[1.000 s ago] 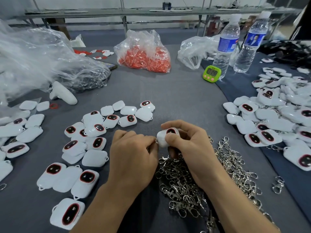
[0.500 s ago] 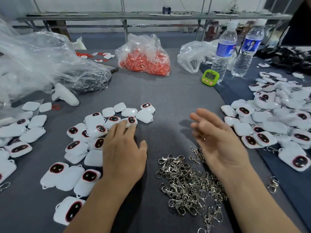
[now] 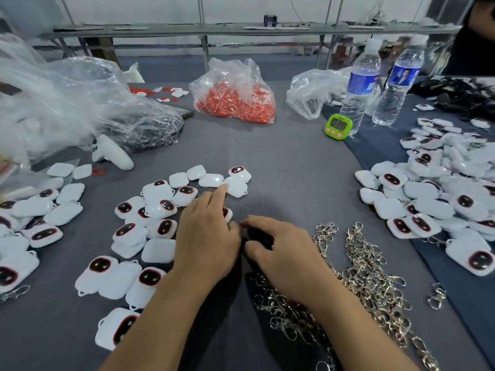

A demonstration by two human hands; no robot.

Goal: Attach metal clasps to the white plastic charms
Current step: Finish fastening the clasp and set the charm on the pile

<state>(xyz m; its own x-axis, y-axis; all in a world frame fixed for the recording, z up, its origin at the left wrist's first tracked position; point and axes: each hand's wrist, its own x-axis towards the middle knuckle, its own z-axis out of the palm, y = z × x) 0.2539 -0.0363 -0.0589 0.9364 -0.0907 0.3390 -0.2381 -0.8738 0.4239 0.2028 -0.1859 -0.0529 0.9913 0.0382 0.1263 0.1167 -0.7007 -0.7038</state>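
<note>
Spanning the whole frame, the grey cloth table (image 3: 289,167) carries white charms (image 3: 158,194) left of centre and a second heap (image 3: 434,194) at the right edge. Plain cloth runs up the middle to the bag of red parts (image 3: 235,103). Metal clasps (image 3: 369,279) lie piled at lower right. The left hand (image 3: 206,242) lies palm-down, fingers straight, index tip touching one charm (image 3: 238,188). The right hand (image 3: 286,258) arches palm-down at the pile's left edge, fingers curled; whether it holds a clasp cannot be determined.
</note>
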